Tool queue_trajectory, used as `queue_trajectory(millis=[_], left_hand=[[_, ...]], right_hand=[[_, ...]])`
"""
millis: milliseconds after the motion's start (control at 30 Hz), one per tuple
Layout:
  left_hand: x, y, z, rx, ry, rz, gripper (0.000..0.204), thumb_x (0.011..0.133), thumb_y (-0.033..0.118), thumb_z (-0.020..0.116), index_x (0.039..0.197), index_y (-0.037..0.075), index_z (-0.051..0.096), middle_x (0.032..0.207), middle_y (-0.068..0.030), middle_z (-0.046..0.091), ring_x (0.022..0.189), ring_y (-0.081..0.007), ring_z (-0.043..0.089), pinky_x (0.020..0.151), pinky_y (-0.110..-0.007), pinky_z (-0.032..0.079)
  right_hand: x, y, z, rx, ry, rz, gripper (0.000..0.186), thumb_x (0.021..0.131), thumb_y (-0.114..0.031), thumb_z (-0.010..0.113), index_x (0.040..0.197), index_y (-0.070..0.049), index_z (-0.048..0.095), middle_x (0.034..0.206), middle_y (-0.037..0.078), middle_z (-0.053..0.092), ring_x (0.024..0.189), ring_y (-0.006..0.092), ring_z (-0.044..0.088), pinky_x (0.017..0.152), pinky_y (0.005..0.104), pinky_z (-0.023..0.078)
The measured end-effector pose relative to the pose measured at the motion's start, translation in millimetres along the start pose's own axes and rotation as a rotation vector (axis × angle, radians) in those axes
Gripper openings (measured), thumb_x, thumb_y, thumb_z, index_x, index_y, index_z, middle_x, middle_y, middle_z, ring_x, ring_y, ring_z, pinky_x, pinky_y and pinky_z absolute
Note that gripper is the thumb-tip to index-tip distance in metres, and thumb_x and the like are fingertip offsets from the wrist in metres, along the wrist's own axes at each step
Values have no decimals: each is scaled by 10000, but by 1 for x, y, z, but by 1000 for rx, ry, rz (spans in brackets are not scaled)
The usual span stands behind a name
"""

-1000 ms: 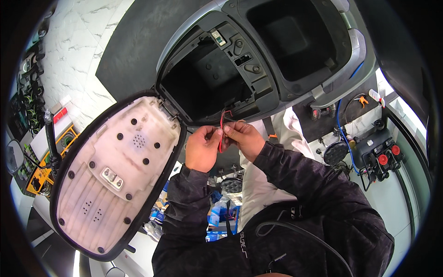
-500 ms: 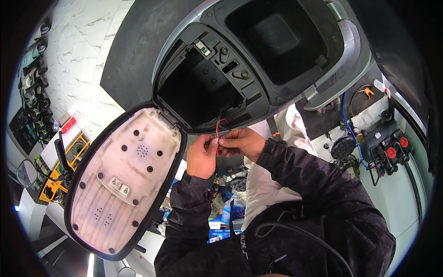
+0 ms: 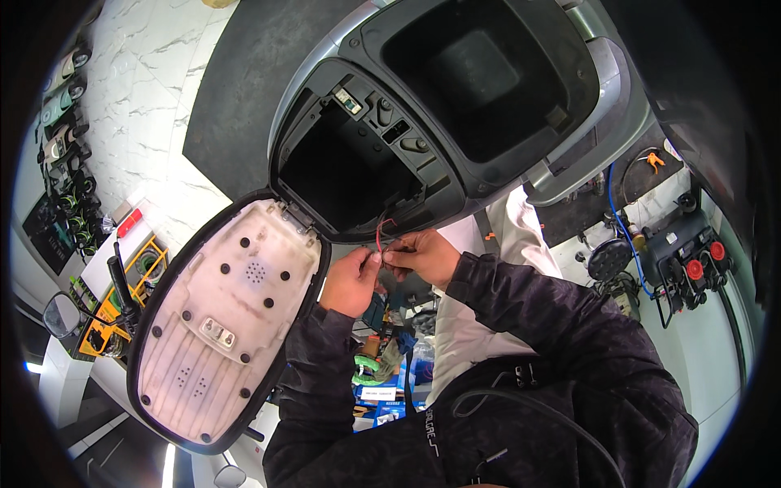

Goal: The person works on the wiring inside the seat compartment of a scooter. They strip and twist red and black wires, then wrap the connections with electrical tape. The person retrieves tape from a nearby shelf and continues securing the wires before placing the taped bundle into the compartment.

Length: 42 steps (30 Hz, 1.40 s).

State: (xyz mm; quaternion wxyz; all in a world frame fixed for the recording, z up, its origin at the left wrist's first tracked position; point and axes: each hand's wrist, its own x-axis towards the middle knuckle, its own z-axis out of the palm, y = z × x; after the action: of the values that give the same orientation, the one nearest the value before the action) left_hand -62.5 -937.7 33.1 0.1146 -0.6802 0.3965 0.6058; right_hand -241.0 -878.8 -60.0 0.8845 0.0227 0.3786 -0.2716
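Observation:
A thin red wire (image 3: 379,232) comes out over the near edge of an open black compartment (image 3: 346,175) in a grey scooter body. My left hand (image 3: 350,285) pinches it between thumb and fingers, just below that edge. From the right, my right hand (image 3: 427,259) pinches the wire too, its fingertips close against the left ones. The wire's end is hidden by the fingers. The scooter's seat (image 3: 232,333) hangs hinged open left of my hands, its pale underside showing dark rubber buffers. A deeper black storage bucket (image 3: 480,77) lies beyond the compartment.
A black air compressor (image 3: 683,260) with red knobs and a blue hose (image 3: 617,215) stands at the right. Handlebars and a round mirror (image 3: 62,315) are at the left. Boxes and a green coil (image 3: 368,370) lie below my hands.
The view has shifted slightly, so the seat appears a bit further right and the scooter body a bit left. Both hands still pinch the red wire, slightly lower in the picture.

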Motion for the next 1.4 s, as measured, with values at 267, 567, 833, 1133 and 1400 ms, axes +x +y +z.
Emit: queue_trajectory(millis=[267, 567, 833, 1133, 1400], left_hand=[[5, 0, 15, -164, 150, 116, 253, 1087, 217, 597, 935, 20, 642, 686, -13, 574, 526, -117, 509, 488, -286, 390], [4, 11, 4, -1093, -32, -535, 253, 1054, 218, 573, 844, 84, 533, 667, 40, 396, 506, -69, 355, 428, -234, 281], [-9, -5, 23, -812, 141, -341, 178, 1063, 210, 568, 1032, 40, 612, 712, -17, 526, 538, -128, 459, 483, -291, 364], [5, 0, -19, 680, 197, 897, 358, 887, 144, 776, 1211, 23, 680, 1169, -156, 714, 968, -349, 726, 817, -420, 596], [15, -6, -21, 662, 137, 929, 233, 905, 114, 758, 1087, 0, 669, 1094, -146, 677, 852, -342, 716, 689, -414, 590]], right_hand=[[-2, -2, 10, 134, 11, -7, 166, 1032, -126, 710, 1034, 37, 739, 849, 41, 716, 721, 118, 652, 687, 281, 553], [-5, -2, 16, -481, 146, -276, 193, 1046, -145, 689, 1082, 35, 748, 858, 63, 717, 755, 129, 649, 713, 326, 546], [-12, 8, 15, -344, 134, -231, 210, 1052, -160, 695, 1117, 31, 753, 899, 64, 739, 778, 121, 630, 722, 320, 533], [-6, 9, 4, -161, 39, -65, 193, 1058, -168, 696, 1031, 21, 725, 801, 14, 673, 721, 92, 588, 684, 283, 497], [-5, 0, 1, -10, -58, -12, 180, 1070, -152, 673, 1009, 14, 705, 860, 29, 680, 742, 107, 627, 700, 282, 538]])
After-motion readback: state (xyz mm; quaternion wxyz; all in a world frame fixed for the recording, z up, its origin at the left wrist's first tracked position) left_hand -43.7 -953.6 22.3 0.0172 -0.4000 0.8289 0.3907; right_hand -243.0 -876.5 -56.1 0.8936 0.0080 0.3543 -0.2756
